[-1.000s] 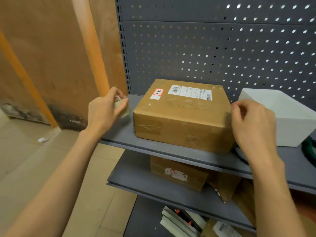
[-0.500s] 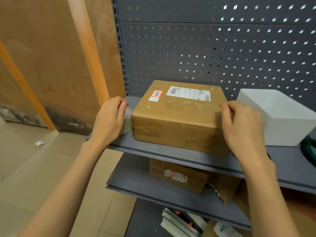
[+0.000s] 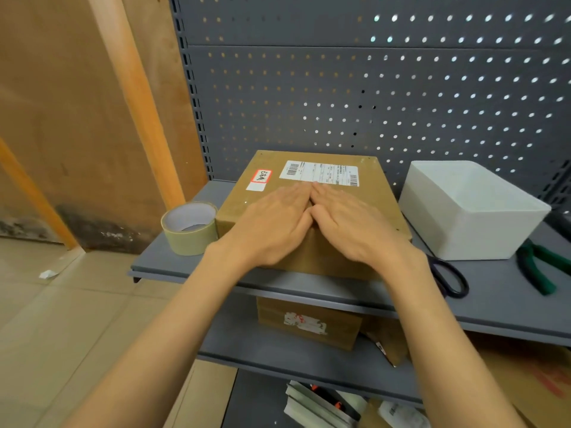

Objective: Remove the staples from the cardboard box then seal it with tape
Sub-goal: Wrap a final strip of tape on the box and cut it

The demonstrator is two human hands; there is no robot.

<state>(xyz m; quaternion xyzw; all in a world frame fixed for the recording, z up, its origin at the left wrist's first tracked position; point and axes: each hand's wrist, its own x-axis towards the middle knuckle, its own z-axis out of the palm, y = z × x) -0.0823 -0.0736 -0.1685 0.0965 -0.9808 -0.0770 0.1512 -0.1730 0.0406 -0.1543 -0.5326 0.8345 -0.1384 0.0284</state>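
A brown cardboard box (image 3: 380,196) with a white shipping label and a red-edged sticker lies on the grey shelf (image 3: 500,307). My left hand (image 3: 272,223) and my right hand (image 3: 352,220) lie flat on the box's top, side by side, straight fingers touching at the middle. A roll of tan tape (image 3: 189,227) stands on the shelf just left of the box, held by neither hand. The box's top seam is hidden under my hands.
A white bin (image 3: 469,211) stands right of the box. Dark-handled scissors (image 3: 448,276) and green-handled pliers (image 3: 537,267) lie on the shelf at the right. A grey pegboard backs the shelf. Lower shelves hold another cardboard box (image 3: 309,322) and packets.
My left hand let go of the tape roll, which now stands on the shelf. Both hands moved from the box's sides onto its top and lie flat there.
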